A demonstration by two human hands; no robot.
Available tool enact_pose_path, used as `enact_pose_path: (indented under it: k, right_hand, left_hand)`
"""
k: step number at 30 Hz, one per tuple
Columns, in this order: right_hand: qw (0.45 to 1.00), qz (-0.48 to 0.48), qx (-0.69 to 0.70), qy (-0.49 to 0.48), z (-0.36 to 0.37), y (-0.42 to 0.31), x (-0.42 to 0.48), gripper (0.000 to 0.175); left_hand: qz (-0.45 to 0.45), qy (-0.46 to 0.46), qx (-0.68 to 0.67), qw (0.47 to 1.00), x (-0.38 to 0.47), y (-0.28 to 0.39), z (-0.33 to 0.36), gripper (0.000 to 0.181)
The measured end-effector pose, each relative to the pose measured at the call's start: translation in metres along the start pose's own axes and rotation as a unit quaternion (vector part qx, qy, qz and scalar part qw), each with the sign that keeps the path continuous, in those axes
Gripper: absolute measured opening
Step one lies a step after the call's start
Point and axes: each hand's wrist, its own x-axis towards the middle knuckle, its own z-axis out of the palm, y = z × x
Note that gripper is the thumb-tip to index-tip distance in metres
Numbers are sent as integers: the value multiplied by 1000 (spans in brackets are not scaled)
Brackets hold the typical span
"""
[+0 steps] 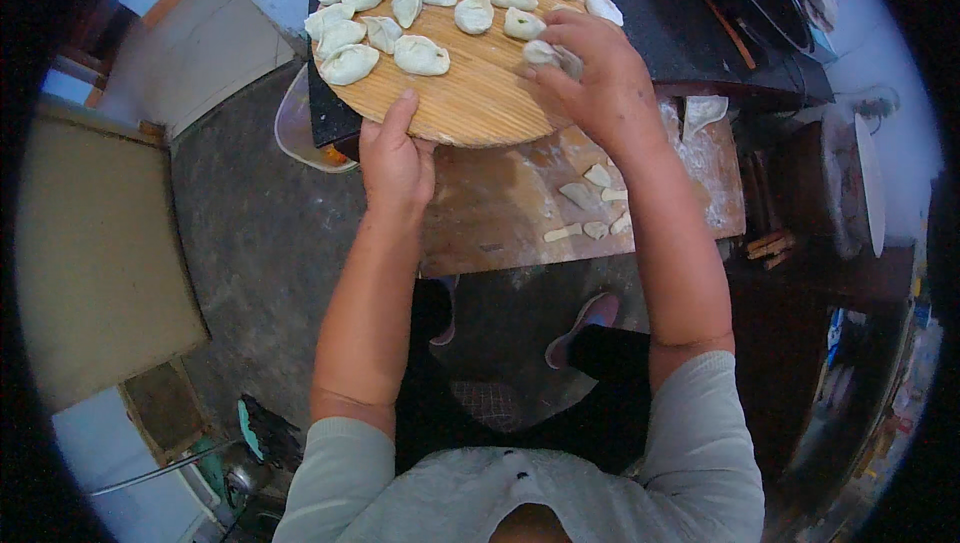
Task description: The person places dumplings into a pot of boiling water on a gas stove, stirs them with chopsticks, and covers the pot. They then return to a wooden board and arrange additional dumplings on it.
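A round wooden board (480,112) carries several uncooked dumplings, most of them toward its far side. My left hand (397,157) grips the board's near left edge, thumb on top and fingers underneath. Over the right part of the board, my right hand (596,67) has its thumb and fingers around a pale dumpling (553,57). Just beyond it lies a dumpling with a green fleck (523,23). Another dumpling (421,55) sits nearest the board's left front. Whether the held dumpling touches the board, I cannot tell.
Below the round board is a floured wooden work board (495,213) with dough scraps (577,194). A black countertop (694,40) extends behind to the right. A plastic container (296,123) stands at left, partly hidden. Firewood sticks (771,245) lie at right.
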Motion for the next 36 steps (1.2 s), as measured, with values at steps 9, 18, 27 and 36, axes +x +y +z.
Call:
enact_pose_path:
  k: [9, 18, 27, 36]
  right_hand:
    - [982, 31, 91, 165, 17, 1, 6, 28]
    - [873, 418, 196, 155, 80, 103, -141, 27]
    - [946, 282, -90, -131, 175, 206, -132, 39]
    - [892, 237, -166, -346, 215, 232, -90, 40]
  left_hand:
    - [12, 15, -7, 1000, 0, 0, 3, 41]
    - [-6, 44, 28, 999, 4, 2, -10, 39]
    - [-15, 22, 85, 996, 5, 10, -11, 42]
    - [-12, -3, 103, 995, 6, 12, -17, 44]
